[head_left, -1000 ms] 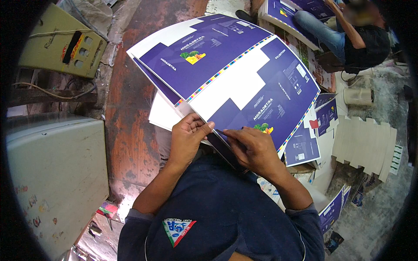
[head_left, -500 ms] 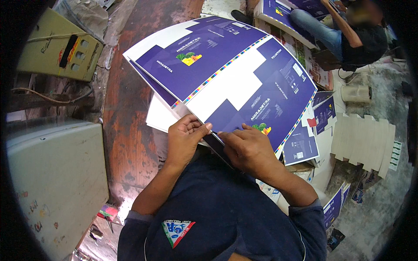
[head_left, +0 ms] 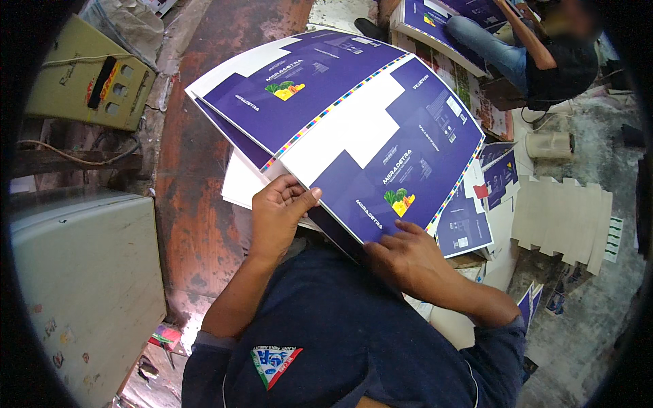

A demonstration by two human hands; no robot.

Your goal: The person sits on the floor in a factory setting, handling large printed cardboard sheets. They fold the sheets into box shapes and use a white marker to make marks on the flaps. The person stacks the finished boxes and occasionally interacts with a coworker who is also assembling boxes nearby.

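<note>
A large purple and white printed sheet (head_left: 340,187) lies before me, showing box layouts, fruit pictures and a strip of small colour patches along its edges. Its near edge is in my left hand (head_left: 277,216), thumb on top and fingers curled at the corner. Farther right on that same edge, my right hand (head_left: 418,262) closes round the rim with its fingers bent, one resting on the printed face; its thumb is mostly hidden. Beyond, a second bent printed sheet (head_left: 262,119) stands raised. White sheets (head_left: 238,180) show below it.
At my left stand a pale metal cabinet (head_left: 85,265) and an olive-green box (head_left: 109,81). On the right are more printed sheets (head_left: 466,224), stacked pale cut card (head_left: 561,217) and a beige cylinder (head_left: 549,145). Another person (head_left: 554,68) sits at the far right beside a stack of printed sheets (head_left: 442,37).
My right hand has slid right and toward me along the sheet's near edge, away from my left hand, uncovering the fruit picture. The left hand keeps its hold.
</note>
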